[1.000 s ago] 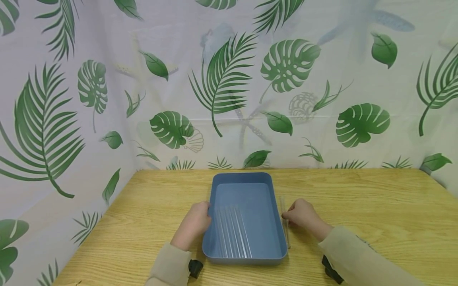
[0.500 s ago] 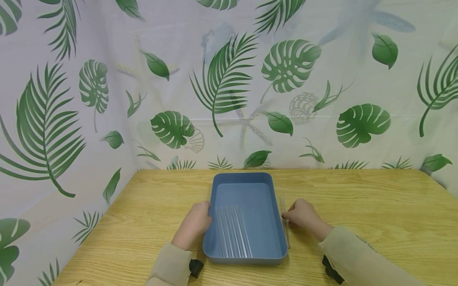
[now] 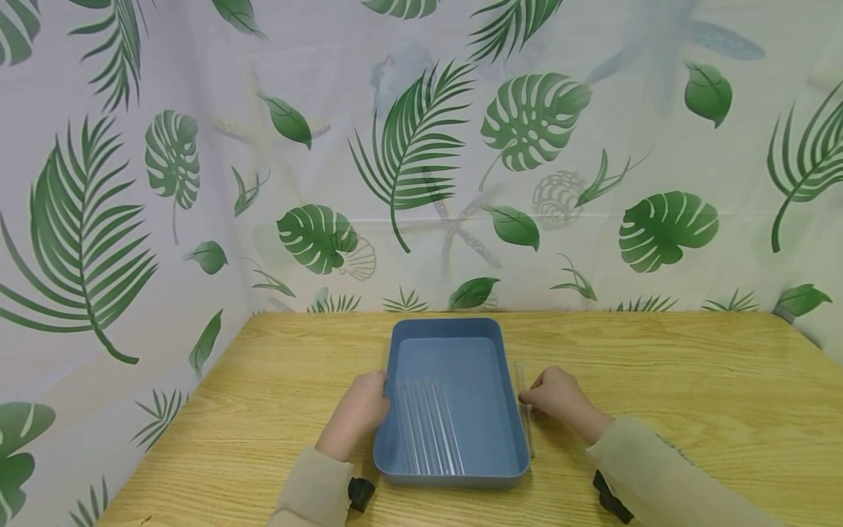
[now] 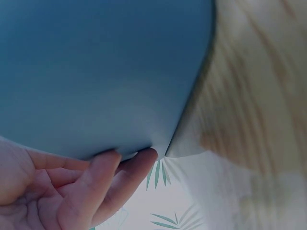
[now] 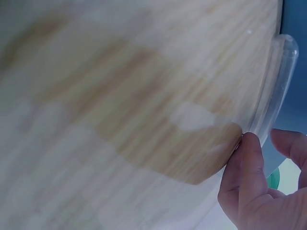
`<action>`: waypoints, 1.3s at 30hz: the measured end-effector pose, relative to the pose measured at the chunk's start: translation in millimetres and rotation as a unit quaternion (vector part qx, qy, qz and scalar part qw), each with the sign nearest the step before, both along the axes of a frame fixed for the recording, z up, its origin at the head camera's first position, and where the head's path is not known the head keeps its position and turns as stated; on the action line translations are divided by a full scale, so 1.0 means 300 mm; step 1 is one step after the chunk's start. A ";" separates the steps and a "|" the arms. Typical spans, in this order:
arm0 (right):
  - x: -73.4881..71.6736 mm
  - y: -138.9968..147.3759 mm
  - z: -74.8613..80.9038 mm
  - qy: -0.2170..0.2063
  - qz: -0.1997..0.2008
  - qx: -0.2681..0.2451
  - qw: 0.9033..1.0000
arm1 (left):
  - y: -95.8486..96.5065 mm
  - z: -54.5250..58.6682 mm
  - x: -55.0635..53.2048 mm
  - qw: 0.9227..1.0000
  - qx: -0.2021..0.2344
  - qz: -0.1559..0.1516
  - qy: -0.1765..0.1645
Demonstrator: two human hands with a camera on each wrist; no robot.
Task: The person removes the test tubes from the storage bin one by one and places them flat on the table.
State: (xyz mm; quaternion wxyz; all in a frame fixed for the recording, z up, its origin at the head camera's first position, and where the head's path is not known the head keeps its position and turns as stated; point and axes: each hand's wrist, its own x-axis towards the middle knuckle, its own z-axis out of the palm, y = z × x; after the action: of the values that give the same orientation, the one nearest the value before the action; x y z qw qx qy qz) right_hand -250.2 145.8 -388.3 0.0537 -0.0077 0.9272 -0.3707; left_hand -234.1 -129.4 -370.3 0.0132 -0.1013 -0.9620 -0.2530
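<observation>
A blue rectangular tray lies on the table. Several clear tubes lie side by side, lengthwise, in its left half. At the tray's left side, my left hand grips the edge; the left wrist view has bent fingers against the blue wall. Just outside the right wall, my right hand pinches one more clear tube, which runs alongside the tray. That tube's rounded end shows in the right wrist view, with finger and thumb on either side of the tube.
The wood-grain table reaches back to a white curtain printed with green leaves. The curtain also covers the left side. A dark wrist strap shows below the left sleeve, and another below the right.
</observation>
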 end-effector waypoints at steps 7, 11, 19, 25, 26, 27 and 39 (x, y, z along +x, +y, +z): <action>0.002 0.005 0.002 -0.002 -0.001 -0.013 1.000 | 0.001 0.002 0.001 1.000 0.008 -0.001 -0.006; 0.000 0.018 0.009 -0.004 0.001 -0.019 1.000 | 0.002 0.003 0.002 1.000 0.009 -0.003 -0.009; -0.002 0.037 0.052 -0.024 0.004 -0.059 0.998 | -0.002 -0.001 0.001 1.000 0.011 0.000 -0.014; 0.003 0.036 0.071 -0.036 -0.002 -0.085 0.996 | -0.002 -0.005 0.000 1.000 0.009 -0.001 -0.017; 0.004 0.036 0.075 -0.037 -0.001 -0.086 0.996 | -0.002 -0.004 0.000 1.000 0.009 -0.001 -0.017; 0.005 0.035 0.078 -0.038 0.000 -0.086 0.996 | -0.002 -0.004 0.000 1.000 0.009 -0.001 -0.017; 0.016 0.019 0.120 -0.056 0.012 -0.102 0.993 | -0.003 0.000 0.002 1.000 0.004 -0.004 -0.007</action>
State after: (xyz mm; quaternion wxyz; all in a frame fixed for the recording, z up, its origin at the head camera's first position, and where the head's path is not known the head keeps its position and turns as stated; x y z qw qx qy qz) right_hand -245.3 151.5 -352.3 0.1088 -0.0035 0.8797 -0.4628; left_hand -233.5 -130.3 -370.4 0.0056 -0.1029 -0.9608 -0.2573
